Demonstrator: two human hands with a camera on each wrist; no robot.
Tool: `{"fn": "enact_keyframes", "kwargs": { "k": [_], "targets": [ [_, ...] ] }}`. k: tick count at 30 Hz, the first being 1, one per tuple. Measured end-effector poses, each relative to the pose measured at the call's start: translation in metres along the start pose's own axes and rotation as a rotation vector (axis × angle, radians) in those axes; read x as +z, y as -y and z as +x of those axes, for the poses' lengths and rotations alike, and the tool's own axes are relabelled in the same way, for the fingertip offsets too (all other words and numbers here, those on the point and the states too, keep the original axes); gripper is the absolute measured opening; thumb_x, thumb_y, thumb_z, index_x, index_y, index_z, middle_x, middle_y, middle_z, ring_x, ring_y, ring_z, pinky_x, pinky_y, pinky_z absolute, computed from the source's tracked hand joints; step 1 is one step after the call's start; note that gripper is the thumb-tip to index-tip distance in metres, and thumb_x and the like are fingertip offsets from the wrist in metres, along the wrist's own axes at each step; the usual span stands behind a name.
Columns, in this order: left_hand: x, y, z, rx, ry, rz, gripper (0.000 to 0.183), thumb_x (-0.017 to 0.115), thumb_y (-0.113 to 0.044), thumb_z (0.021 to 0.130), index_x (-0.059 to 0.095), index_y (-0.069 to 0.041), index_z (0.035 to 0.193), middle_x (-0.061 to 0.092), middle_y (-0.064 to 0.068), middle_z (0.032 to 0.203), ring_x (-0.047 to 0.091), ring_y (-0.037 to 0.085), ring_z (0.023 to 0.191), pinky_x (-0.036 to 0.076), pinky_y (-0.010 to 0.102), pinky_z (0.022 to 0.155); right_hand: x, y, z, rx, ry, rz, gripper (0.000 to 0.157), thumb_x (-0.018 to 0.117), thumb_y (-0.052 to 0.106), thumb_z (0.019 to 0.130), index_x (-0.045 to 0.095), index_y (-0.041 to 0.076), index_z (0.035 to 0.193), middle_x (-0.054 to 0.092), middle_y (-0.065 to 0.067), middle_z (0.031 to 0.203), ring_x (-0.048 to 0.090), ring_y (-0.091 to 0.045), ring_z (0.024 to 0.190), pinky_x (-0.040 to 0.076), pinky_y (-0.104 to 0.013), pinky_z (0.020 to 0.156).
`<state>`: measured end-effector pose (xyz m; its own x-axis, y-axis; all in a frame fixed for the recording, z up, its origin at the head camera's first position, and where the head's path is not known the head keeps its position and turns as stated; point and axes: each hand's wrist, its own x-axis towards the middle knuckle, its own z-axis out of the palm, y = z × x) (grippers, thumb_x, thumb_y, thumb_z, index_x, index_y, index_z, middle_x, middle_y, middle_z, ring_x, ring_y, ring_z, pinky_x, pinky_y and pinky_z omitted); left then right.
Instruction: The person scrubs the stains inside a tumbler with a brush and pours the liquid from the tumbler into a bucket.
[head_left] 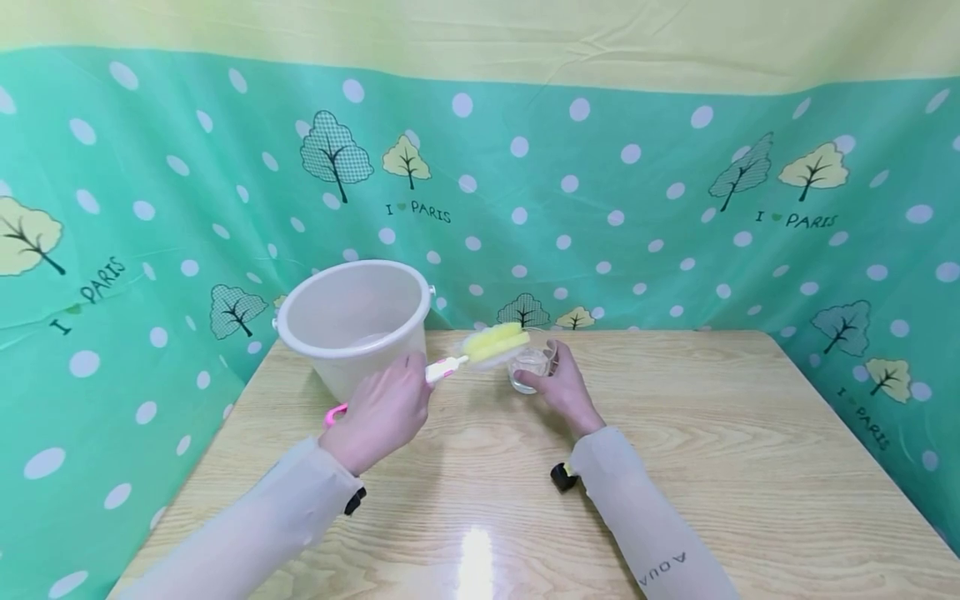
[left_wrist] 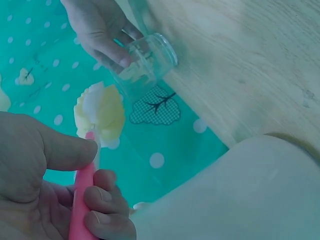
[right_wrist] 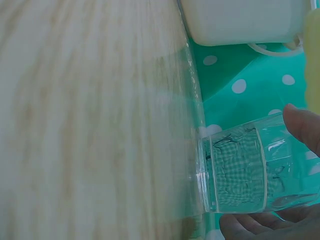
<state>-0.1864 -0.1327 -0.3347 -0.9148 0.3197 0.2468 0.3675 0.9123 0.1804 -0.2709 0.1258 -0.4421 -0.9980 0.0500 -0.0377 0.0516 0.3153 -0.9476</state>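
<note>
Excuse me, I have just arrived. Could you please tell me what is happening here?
A person's left hand grips a brush with a yellow sponge head. Their right hand holds a clear glass, base down. The sponge head is close to the glass's mouth but outside it. A white bucket stands on the wooden table, beyond the left hand.

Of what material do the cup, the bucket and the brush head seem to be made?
Cup: glossy, probably glass, as the curtain shows through; clear plastic possible.
Bucket: likely plastic, smooth, off-white, with a rounded rim.
Brush head: matte, probably sponge, looking soft and thick.
</note>
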Motion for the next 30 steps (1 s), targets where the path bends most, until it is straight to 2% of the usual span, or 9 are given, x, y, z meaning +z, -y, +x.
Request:
{"fn": "enact_keyframes", "kwargs": {
  "k": [16,25,30],
  "targets": [
    [0.0,-0.01,0.018,0.008,0.037,0.075,0.014,0.058,-0.017,0.092,0.05,-0.006,0.093,0.046,0.003,0.071,0.047,0.018,0.057,0.038,0.031,0.045,0.0,0.001,0.0,-0.011,0.007,0.015,0.097,0.08,0.029,0.076,0.02,0.011,0.15,0.035,-0.015,0.147,0.037,-0.033,0.132,0.029,-0.047,0.108],
    [0.002,-0.013,0.026,0.031,0.013,0.102,0.014,0.058,-0.015,0.092,0.05,-0.005,0.087,0.046,0.003,0.069,0.047,0.018,0.055,0.039,0.031,0.043,0.0,0.001,0.0,-0.033,0.008,0.019,0.095,0.08,0.028,0.076,0.022,0.01,0.149,0.037,-0.014,0.144,0.038,-0.033,0.13,0.03,-0.048,0.108],
    [0.003,-0.016,0.029,0.059,-0.012,0.14,0.011,0.06,-0.01,0.087,0.051,-0.005,0.085,0.046,0.003,0.069,0.046,0.018,0.053,0.038,0.031,0.041,-0.001,-0.001,0.0,-0.04,0.007,0.027,0.093,0.08,0.027,0.076,0.024,0.01,0.148,0.039,-0.013,0.143,0.039,-0.033,0.129,0.03,-0.048,0.107]
  ]
}}
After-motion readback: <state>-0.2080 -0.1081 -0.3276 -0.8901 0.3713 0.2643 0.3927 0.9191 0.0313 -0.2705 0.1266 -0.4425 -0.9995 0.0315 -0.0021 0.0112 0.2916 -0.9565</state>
